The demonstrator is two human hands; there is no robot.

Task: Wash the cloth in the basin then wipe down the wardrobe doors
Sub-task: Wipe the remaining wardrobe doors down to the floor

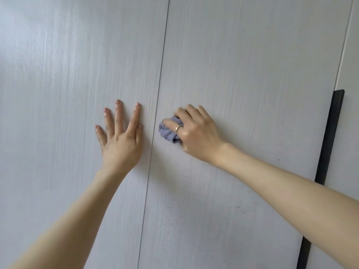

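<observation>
Two pale grey, wood-grained wardrobe doors fill the view, split by a thin dark vertical gap. My left hand [120, 136] lies flat with spread fingers on the left door [68, 94], just left of the gap. My right hand [196, 131], wearing a ring, grips a bunched purple-blue cloth [168, 131] and presses it against the right door [242, 74], just right of the gap. Most of the cloth is hidden under the fingers. No basin is in view.
A long black handle strip [330, 136] runs down the right edge of the right door, partly crossed by my right forearm. Beyond it a third door panel [351, 55] begins. Small dark specks dot the lower part of the right door [171, 207].
</observation>
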